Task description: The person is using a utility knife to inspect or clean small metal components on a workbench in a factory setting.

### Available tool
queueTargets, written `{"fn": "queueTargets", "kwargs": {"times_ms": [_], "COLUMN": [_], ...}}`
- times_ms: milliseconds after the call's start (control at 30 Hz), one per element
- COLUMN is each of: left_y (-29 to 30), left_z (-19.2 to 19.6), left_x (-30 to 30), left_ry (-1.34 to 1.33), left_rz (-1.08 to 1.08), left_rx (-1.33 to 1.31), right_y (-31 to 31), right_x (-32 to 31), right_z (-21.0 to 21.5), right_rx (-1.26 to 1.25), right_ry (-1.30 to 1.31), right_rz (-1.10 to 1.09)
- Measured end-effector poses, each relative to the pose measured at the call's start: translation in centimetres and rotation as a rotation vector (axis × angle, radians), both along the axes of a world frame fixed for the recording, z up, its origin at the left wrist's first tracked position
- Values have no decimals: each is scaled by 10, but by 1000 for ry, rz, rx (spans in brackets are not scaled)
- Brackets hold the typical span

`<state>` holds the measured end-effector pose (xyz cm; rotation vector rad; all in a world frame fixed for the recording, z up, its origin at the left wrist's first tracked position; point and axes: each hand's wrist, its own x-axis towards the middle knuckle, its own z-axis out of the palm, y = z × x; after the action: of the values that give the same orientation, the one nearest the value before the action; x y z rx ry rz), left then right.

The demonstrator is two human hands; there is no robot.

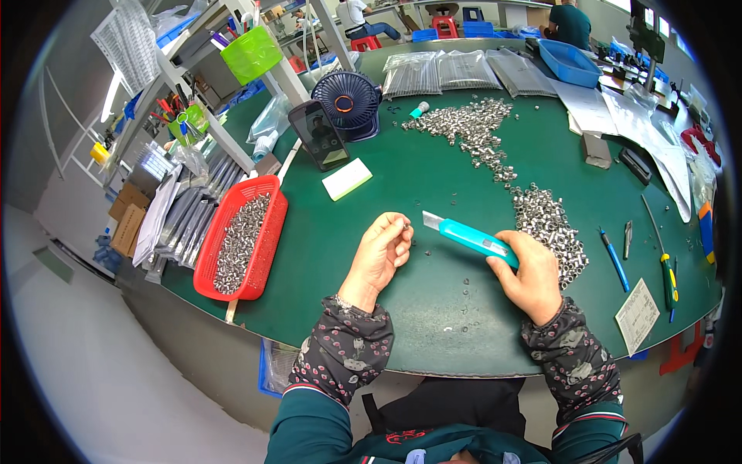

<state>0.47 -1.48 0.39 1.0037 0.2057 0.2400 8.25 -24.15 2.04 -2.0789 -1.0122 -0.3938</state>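
My left hand (380,254) is closed in a pinch over the middle of the green table, with a small metal ring (406,226) showing at the fingertips. My right hand (532,272) grips a teal utility knife (478,238) by its handle. The knife's blade is out and points left toward the pinched ring, a small gap apart from it. Just beyond my right hand lies a heap of small metal rings (545,224). Another, larger pile (468,124) of such parts spreads farther back. A few loose bits lie on the table between my hands.
A red basket (279,224) of small metal parts stands at the left. Behind it are a phone (318,137), a dark fan (347,104) and a pale sticky pad (347,179). To the right lie a blue pen-like tool (615,259), a screwdriver (666,274) and a paper label (638,318).
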Motion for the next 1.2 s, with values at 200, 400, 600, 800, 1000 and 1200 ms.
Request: {"fn": "queueTargets", "kwargs": {"times_ms": [200, 400, 600, 800, 1000, 1200], "left_y": [2, 1, 2, 0, -1, -1], "left_z": [1, 1, -5, -4, -2, -5], "left_x": [0, 2, 1, 1, 2, 1], "left_ry": [-26, -52, -40, -18, 97, 28], "left_rz": [13, -6, 16, 28, 71, 37], "left_rx": [-19, -25, 31, 67, 452, 144], "right_y": [1, 0, 0, -1, 0, 1], "right_x": [-3, -2, -3, 0, 3, 3], "right_z": [1, 2, 2, 0, -4, 2], "right_rx": [-16, -29, -37, -41, -42, 158], "right_ry": [145, 173, 190, 217, 53, -30], "right_rz": [66, 85, 103, 113, 83, 70]}}
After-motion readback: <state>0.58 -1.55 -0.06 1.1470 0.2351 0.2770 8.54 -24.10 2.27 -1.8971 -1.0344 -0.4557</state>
